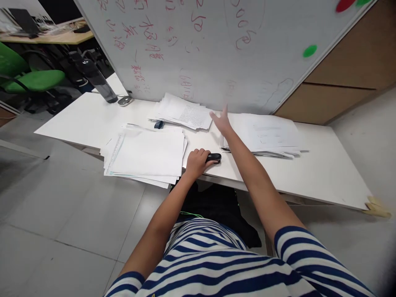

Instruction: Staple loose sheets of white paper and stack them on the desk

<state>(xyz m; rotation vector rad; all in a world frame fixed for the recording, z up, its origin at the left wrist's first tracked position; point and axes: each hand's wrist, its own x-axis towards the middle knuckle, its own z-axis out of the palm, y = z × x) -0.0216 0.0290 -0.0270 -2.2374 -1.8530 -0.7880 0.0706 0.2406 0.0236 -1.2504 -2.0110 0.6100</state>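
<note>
My left hand [197, 163] is wrapped round a black stapler [214, 157] at the table's front edge. Farther back, my right hand [222, 122] is raised with its fingers spread, slightly blurred, and nothing in it. It is nearest to a printed paper stack [185, 112] by the whiteboard; whether it touches the sheets I cannot tell. To the left lies a larger pile of paper [148, 152], partly over the front edge. Another spread of papers [262, 134] lies on the right, partly behind my right forearm. A small dark blue object [159, 124] sits by the back stack.
A whiteboard [210, 53] with red writing stands along the back of the white table [331, 169]. On the left are a dark bottle [97, 80] and a computer mouse [125, 101]. A green chair [34, 80] stands beyond. Tape [375, 206] covers the right corner.
</note>
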